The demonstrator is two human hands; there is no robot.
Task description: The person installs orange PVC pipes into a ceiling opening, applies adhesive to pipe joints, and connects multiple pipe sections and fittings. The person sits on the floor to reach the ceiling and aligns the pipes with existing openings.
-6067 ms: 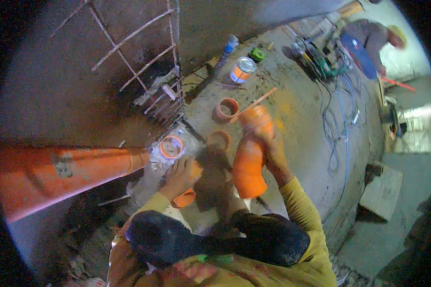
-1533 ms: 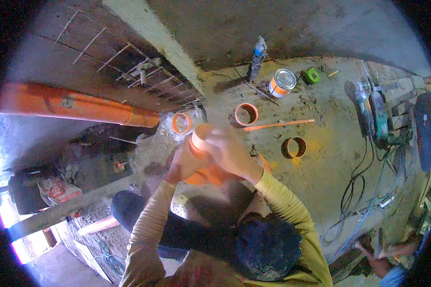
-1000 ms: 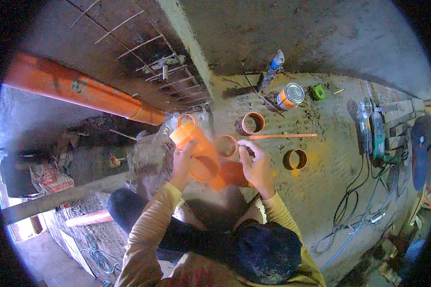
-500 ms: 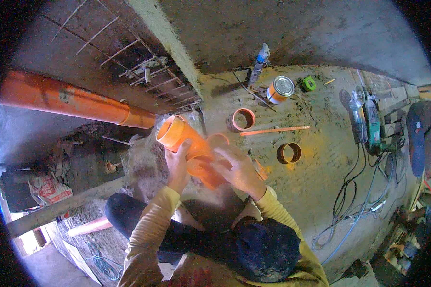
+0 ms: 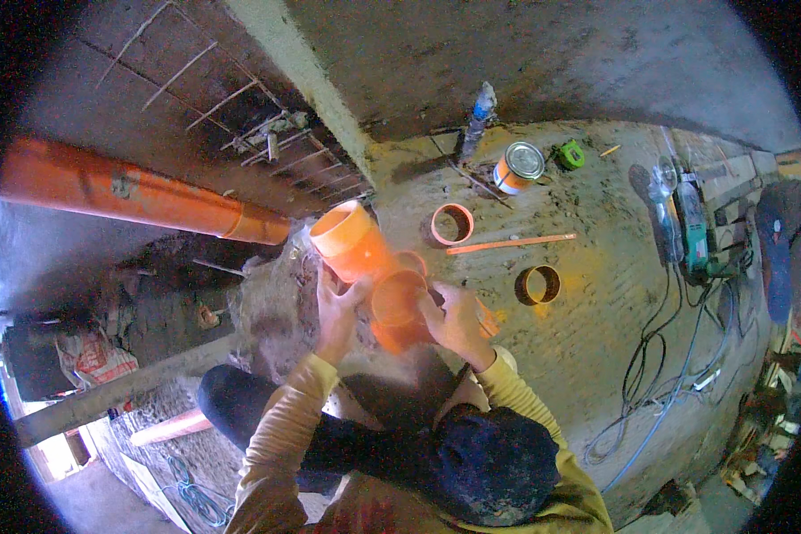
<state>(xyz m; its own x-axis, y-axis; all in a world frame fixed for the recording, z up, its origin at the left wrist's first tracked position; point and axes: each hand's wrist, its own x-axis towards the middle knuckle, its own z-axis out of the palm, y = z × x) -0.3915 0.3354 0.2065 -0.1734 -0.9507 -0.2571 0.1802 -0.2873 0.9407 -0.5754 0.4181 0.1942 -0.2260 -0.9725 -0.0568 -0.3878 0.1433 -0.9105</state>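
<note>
One orange branched fitting (image 5: 365, 260), round-mouthed | left hand (image 5: 336, 309): clamped on it | right hand (image 5: 459, 322): grip unclear

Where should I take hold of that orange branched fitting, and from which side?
I'd grip the orange branched fitting by its tubular wall just below the upper socket, coming from the left, where the left hand holds it. It leans up and left, giving a curved wall to wrap. The right side looks less free: the right hand is at the side opening.
</note>
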